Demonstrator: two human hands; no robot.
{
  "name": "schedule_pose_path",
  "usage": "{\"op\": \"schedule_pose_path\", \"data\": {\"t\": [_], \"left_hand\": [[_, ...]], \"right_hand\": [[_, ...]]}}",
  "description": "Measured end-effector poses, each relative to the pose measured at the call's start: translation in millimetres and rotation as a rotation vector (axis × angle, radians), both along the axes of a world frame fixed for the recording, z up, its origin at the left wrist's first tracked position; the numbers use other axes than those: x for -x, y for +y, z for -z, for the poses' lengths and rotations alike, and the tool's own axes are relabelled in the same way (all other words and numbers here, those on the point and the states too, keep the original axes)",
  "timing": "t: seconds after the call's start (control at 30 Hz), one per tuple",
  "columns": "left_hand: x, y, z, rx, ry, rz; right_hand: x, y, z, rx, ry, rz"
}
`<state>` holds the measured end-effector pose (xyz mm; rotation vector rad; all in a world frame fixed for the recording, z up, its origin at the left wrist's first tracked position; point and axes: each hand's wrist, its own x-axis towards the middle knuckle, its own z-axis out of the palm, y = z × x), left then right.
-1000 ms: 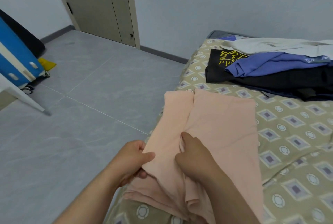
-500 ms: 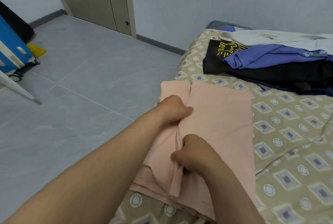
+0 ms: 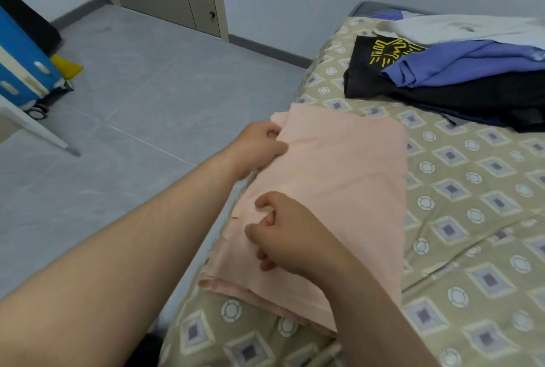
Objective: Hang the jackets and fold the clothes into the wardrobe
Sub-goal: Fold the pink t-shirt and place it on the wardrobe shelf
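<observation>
where the folded pink garment (image 3: 348, 172) lies flat on the bed (image 3: 477, 251) under both hands, the left hand (image 3: 259, 145) pinches its far left edge, thumb on top. the right hand (image 3: 286, 234) rests nearer on the same side, fingers curled; whether cloth is caught between them cannot be told. beyond the right hand, a clothes pile (image 3: 472, 92) is cut off at the frame edge.

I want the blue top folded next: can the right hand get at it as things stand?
Probably, once it lets go: the right hand pinches the pink cloth, but the blue top lies uncovered atop the black clothes, with nothing standing between.
</observation>
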<state>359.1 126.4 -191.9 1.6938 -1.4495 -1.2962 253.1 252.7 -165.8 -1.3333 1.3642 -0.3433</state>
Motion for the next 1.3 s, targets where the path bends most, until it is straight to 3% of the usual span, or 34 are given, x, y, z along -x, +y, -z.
{"op": "schedule_pose_path", "data": {"t": [0.23, 0.37, 0.47, 0.6, 0.7, 1.07, 1.2, 1.3], "left_hand": [[-40, 80, 20, -0.161, 0.059, -0.11], [-45, 96, 20, -0.196, -0.01, -0.034], [-56, 101, 18, -0.209, 0.074, -0.136], [-69, 120, 24, -0.217, -0.13, -0.093], [-65, 118, 21, -0.241, -0.144, -0.058], [-2, -12, 24, -0.186, 0.194, -0.114], [1, -10, 49, -0.019, 0.045, -0.146], [-10, 17, 62, -0.076, -0.084, -0.142]], "right_hand": [[15, -9, 10, 0.119, 0.359, -0.116], [16, -7, 7, 0.117, 0.388, -0.128], [22, -8, 3, 0.125, 0.382, -0.076], [31, -12, 5, 0.13, 0.463, -0.043], [31, -13, 9, 0.127, 0.483, -0.036], [39, -21, 16, 0.147, 0.474, 0.039], [40, -25, 20, 0.142, 0.463, 0.041], [41, -27, 21, 0.13, 0.464, 0.055]]}}
